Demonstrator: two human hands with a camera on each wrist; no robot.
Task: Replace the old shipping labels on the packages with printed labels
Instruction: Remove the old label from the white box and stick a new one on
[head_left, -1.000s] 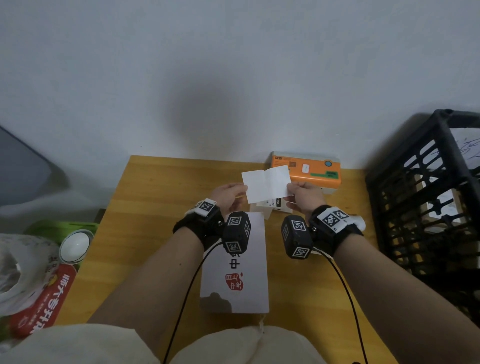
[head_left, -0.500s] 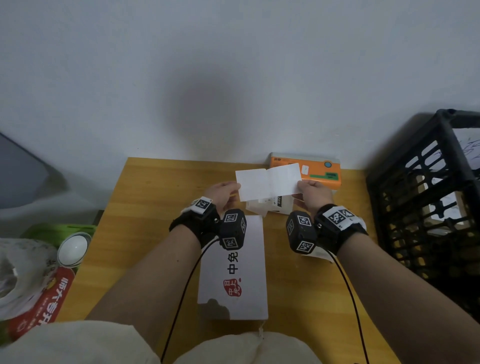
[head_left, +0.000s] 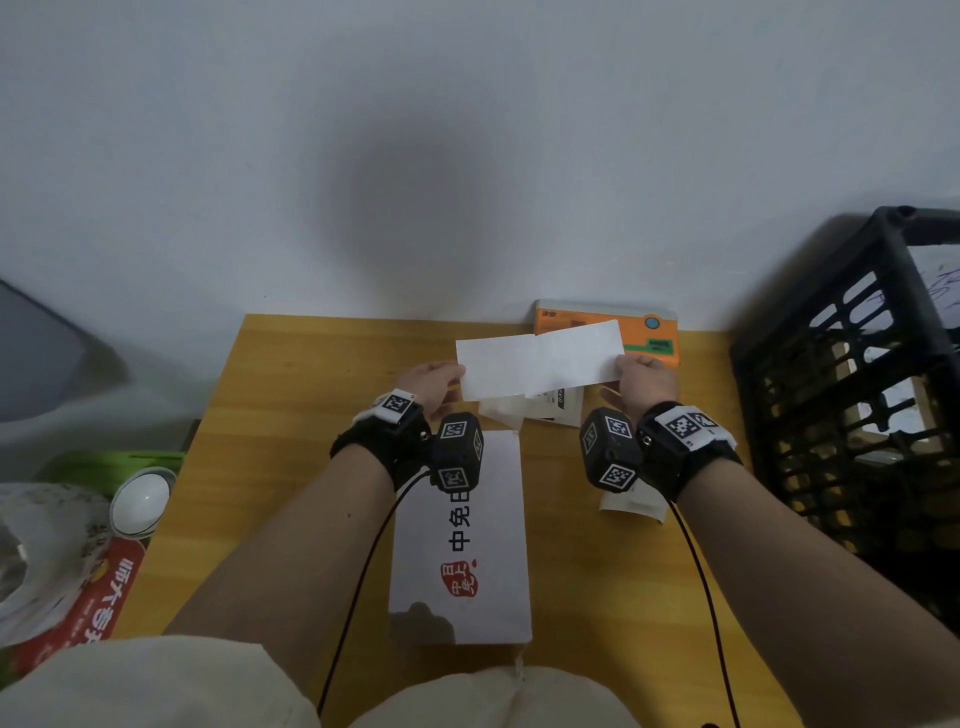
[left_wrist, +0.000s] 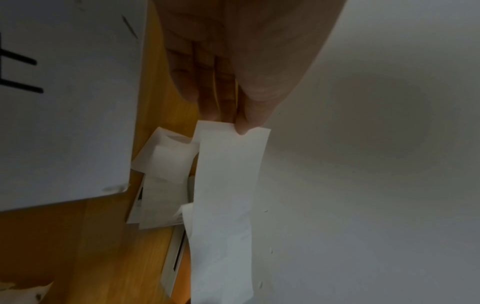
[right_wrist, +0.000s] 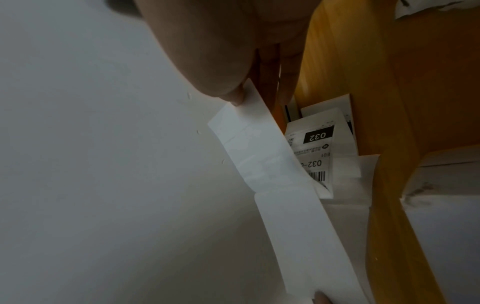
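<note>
A white label strip (head_left: 540, 365) is stretched in the air between both hands, above the table's far side. My left hand (head_left: 435, 382) pinches its left end (left_wrist: 228, 131) between thumb and fingers. At the other end (right_wrist: 249, 102) my right hand (head_left: 644, 376) pinches it the same way. A white package (head_left: 462, 540) with red and black print lies flat on the wooden table (head_left: 291, 415), near me. Printed labels (right_wrist: 314, 156) with barcodes and backing papers (left_wrist: 166, 160) lie under the strip. An orange label printer (head_left: 649, 332) stands against the wall.
A black plastic crate (head_left: 852, 395) stands right of the table. A loose paper slip (head_left: 631, 506) lies under my right wrist. Left of the table are a bag (head_left: 41, 545), a red packet (head_left: 88, 608) and a white round lid (head_left: 143, 499).
The strip has been drawn out longer between my hands. My right hand moved right and the left hand slightly left.
</note>
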